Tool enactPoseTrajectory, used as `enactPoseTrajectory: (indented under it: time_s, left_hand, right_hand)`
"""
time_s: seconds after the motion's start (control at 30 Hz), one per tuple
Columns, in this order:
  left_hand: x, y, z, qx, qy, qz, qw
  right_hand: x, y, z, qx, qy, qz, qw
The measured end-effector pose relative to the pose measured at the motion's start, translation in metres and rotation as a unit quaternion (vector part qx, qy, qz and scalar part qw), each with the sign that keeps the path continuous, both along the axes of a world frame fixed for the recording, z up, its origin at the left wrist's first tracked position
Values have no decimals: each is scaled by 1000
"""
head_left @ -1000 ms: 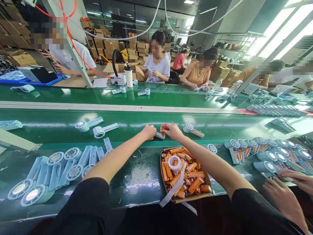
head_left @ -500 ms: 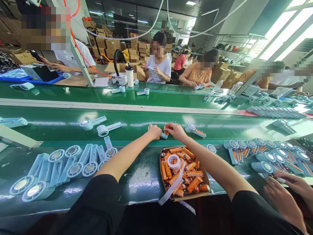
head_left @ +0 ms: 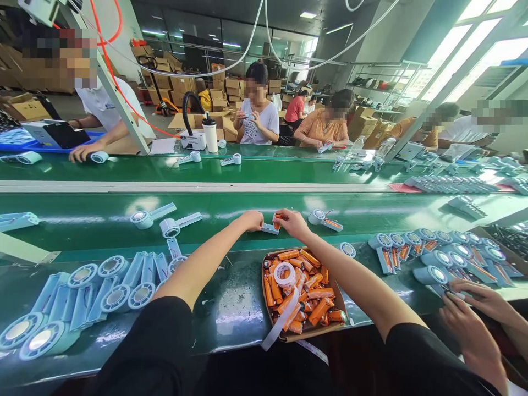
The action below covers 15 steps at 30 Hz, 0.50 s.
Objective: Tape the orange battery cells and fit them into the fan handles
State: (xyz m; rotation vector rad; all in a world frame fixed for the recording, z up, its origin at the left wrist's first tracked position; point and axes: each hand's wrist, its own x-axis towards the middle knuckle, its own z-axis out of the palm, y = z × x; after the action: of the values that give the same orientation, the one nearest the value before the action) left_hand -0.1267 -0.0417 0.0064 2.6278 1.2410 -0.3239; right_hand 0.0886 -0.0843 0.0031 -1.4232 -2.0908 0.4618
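Observation:
My left hand (head_left: 252,220) is closed round one end of a light blue handheld fan housing (head_left: 270,229), whose open handle points right; its fan head is hidden behind the hand. In my right hand (head_left: 292,222), an orange-wrapped battery (head_left: 276,221) is pinched upright over the handle's right end. I cannot tell whether the battery touches the housing. Nearer to me stands a cardboard box (head_left: 266,316) of orange batteries, with a roll of white tape (head_left: 284,274) on top and its loose strip trailing over the front edge.
Fan housings with open handles (head_left: 119,297) lie in rows at left. At right are fan housings with batteries (head_left: 396,256), beside a co-worker's hands (head_left: 470,313). A fan housing (head_left: 317,217) rests just right of my hands. Several people sit across the green belt (head_left: 223,206).
My hands keep nearly the same grip, with the battery still held at the handle. Across the belt at left, a co-worker's hand has reached down to a fan. The view has shifted slightly.

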Motion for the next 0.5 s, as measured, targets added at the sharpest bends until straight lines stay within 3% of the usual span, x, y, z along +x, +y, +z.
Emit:
enactPoseTrajectory:
  time_s: [0.17, 0.5]
  left_hand:
    - [-5, -3, 10, -2, -31, 19, 999]
    - [11, -25, 6, 56, 16, 37, 998]
  right_hand:
    - [-5, 3, -1, -11, -62, 17, 998]
    - [-8, -3, 5, -28, -128, 59, 990]
